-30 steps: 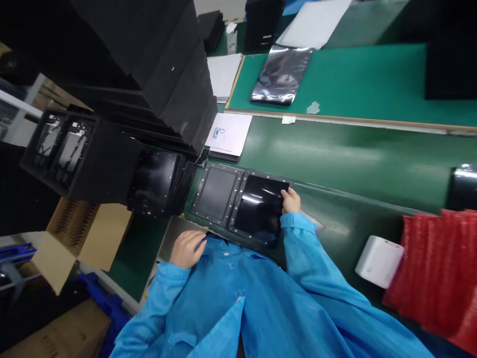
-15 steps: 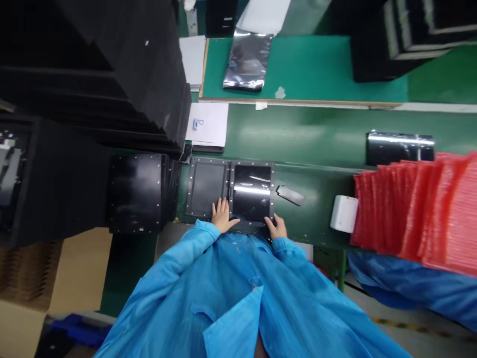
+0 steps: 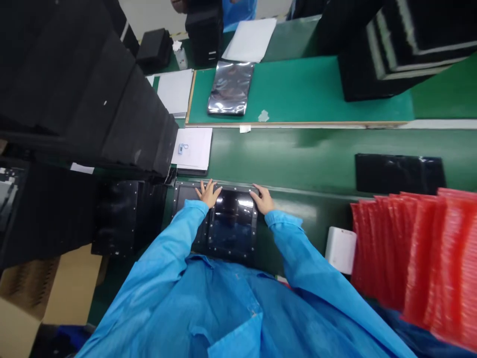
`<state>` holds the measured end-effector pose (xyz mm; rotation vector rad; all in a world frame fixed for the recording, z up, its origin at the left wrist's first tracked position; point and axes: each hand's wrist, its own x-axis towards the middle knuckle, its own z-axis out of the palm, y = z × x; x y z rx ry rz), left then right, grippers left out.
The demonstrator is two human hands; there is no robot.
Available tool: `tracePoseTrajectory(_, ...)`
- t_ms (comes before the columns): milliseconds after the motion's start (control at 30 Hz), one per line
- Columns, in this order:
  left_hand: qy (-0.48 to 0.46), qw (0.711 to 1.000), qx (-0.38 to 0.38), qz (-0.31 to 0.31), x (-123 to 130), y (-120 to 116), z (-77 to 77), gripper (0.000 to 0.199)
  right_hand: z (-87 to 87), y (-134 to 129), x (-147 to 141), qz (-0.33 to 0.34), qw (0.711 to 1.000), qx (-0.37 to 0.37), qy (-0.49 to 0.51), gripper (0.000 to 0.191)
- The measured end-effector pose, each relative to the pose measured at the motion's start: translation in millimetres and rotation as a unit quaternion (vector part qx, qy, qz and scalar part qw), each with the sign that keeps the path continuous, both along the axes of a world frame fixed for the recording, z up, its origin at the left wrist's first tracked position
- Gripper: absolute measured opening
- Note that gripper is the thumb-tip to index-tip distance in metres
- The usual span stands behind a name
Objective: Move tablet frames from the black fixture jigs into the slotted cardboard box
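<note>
My left hand (image 3: 207,194) lies with spread fingers on the far edge of a black bolted frame (image 3: 233,223), which has a glossy dark window. My right hand (image 3: 263,199) rests on the same frame's far right corner. Neither hand appears to grip it. My blue sleeves and coat cover the frame's near part and left side. The frame lies on a green bench mat (image 3: 298,159).
Tall black foam stacks (image 3: 93,89) and a black bolted panel (image 3: 126,219) stand left. Papers (image 3: 192,148) and a silver bag (image 3: 230,88) lie beyond my hands. Red bags (image 3: 410,248), a white box (image 3: 341,250) and a black sheet (image 3: 398,174) lie right.
Both hands have moved from the frame's near edge to its far edge. The view has shifted, so the frame appears lower and further left.
</note>
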<state>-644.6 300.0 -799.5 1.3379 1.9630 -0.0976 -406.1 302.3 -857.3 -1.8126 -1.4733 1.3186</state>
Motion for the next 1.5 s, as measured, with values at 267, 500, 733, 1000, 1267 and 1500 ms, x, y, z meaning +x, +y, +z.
tracePoseTrajectory(267,0.088,0.995,-0.011,-0.041,28,-36,22.9,0.062,-0.6,-4,2,0.006,0.996,0.08,-0.026,0.052)
tracePoseTrajectory(500,-0.078,0.847,0.134,-0.508,10,-182,4.8,0.042,9.7,-5,-14,0.224,0.913,0.305,-0.153,0.035)
tracePoseTrajectory(733,-0.145,0.825,0.204,-0.507,-3,-183,-18.0,0.042,16.4,-11,-32,0.351,0.861,0.272,-0.249,0.042)
tracePoseTrajectory(1000,-0.128,0.926,0.194,-0.296,-63,-155,9.4,0.041,62.1,-80,-75,0.304,0.861,0.154,-0.376,0.051)
tracePoseTrajectory(1267,-0.005,0.969,0.079,0.234,-128,-116,26.4,0.068,66.3,-245,-92,0.288,0.861,0.051,-0.417,0.055)
tracePoseTrajectory(1500,-0.324,0.905,0.236,0.143,-80,-161,58.1,0.048,80.2,-182,-85,0.082,0.992,-0.098,-0.001,0.053)
